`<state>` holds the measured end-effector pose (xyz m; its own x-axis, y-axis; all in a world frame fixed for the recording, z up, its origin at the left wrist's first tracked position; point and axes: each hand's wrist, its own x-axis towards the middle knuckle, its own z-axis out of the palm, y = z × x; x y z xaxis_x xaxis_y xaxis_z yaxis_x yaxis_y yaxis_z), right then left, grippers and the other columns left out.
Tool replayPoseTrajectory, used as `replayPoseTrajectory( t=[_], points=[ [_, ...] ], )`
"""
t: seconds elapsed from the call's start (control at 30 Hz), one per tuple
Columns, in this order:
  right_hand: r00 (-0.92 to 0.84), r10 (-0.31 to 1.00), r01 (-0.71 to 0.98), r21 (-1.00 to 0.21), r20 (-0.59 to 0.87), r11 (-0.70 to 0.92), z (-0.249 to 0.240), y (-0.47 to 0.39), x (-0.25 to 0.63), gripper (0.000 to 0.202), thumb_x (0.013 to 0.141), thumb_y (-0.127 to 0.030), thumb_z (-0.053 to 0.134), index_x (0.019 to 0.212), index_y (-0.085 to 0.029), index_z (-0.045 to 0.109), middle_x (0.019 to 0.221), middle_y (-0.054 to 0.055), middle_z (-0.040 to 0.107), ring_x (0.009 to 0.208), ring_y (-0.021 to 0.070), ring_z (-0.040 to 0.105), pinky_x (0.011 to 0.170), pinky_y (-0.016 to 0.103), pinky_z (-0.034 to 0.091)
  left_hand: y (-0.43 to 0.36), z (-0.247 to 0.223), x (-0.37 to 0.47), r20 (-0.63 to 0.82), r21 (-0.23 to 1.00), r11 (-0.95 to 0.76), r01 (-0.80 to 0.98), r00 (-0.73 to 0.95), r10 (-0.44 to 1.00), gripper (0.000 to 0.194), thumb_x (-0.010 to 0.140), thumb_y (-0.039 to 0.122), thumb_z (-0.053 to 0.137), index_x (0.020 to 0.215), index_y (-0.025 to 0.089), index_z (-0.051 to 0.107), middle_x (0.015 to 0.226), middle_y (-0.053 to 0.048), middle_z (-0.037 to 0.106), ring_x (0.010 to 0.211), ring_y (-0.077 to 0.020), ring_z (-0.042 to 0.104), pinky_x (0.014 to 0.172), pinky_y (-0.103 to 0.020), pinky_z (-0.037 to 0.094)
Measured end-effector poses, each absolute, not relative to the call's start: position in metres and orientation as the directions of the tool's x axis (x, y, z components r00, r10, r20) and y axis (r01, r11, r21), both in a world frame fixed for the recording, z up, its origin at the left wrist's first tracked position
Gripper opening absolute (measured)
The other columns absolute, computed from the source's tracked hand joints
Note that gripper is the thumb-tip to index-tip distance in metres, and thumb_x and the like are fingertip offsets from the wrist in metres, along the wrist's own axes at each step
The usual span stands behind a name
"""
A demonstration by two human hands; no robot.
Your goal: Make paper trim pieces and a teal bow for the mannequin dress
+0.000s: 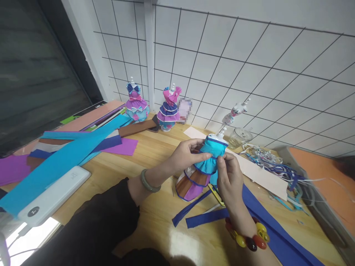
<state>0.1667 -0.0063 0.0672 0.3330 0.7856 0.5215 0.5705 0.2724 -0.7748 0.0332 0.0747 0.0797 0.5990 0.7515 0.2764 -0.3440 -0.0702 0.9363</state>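
A small white dress form wears a layered dress, turquoise on top with dark blue trim. Brown, white and purple panels make up its lower skirt. At the waist's left side, my left hand pinches the turquoise cloth between thumb and fingers. My right hand pinches the same cloth at the waist's right side. A yellow cutter lies by the skirt, partly behind my right hand. Dark blue strips rest on the table below the dress.
Two finished-looking dressed forms stand at the back. Coloured paper strips and a white power bank lie left. A bare form, a glass cup, tangled ribbons and an orange-lined tray are right.
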Motion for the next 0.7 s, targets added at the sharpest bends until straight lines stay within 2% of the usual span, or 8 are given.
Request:
replayPoseTrajectory(
  t=[0.37,0.7],
  points=[
    [0.331,0.787,0.578,-0.771,0.521,0.267,0.065,-0.003,0.168,0.021,0.085,-0.037,0.049,0.096,-0.019,0.053,0.09,0.005,0.057,0.085,0.0188,0.053,0.077,0.036,0.042,0.083,0.077,0.035,0.2,0.909,0.063,-0.412,0.563,0.802,0.044,0.065,0.029,0.073,0.103,0.01,0.06,0.103,-0.011,0.064,0.09,-0.0183,0.06,0.079,-0.03,0.047],
    [0.286,0.8,0.622,-0.737,0.528,0.265,0.063,-0.001,0.171,0.021,0.085,-0.033,0.05,0.099,-0.019,0.055,0.094,0.006,0.059,0.089,0.0196,0.055,0.082,0.038,0.042,0.086,0.076,0.035,0.149,0.892,0.132,-0.432,0.559,0.816,0.05,0.061,0.027,0.076,0.105,0.01,0.06,0.101,-0.012,0.065,0.089,-0.019,0.061,0.078,-0.03,0.047]
  ],
)
